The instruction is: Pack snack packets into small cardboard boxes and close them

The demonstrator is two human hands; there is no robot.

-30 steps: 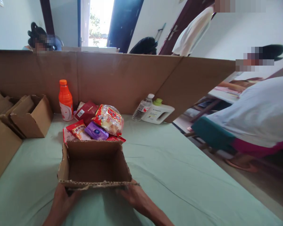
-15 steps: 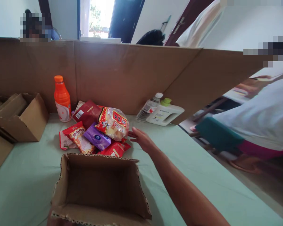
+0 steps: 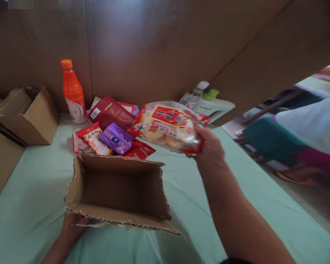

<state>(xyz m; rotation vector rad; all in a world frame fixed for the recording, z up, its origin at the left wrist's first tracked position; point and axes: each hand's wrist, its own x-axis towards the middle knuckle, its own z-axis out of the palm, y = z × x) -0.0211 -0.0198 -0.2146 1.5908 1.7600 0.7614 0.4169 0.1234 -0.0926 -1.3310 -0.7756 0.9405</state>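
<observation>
My right hand (image 3: 210, 146) is closed on the right end of a clear and red bag of rice crackers (image 3: 167, 128), holding it raised above the table. My left hand (image 3: 74, 220) is against the near left side of an open cardboard box (image 3: 121, 214); its fingers are hidden by the box. Nothing shows inside the box. Behind it lie a purple packet (image 3: 116, 138), a red and white snack bag (image 3: 96, 139), a dark red pouch (image 3: 110, 114) and a red packet (image 3: 140, 149), heaped together.
An orange bottle (image 3: 73, 93) stands at the back left beside several cardboard boxes (image 3: 35, 123). A clear bottle (image 3: 194, 94) and a white jug with a green cap (image 3: 216, 108) are at the back right. A cardboard wall (image 3: 154, 55) borders the table; a person (image 3: 313, 117) sits beyond, right.
My right hand has taken the bag of rice crackers from the heap and moved it up and right. My left hand now shows by the box. The view has tilted downward.
</observation>
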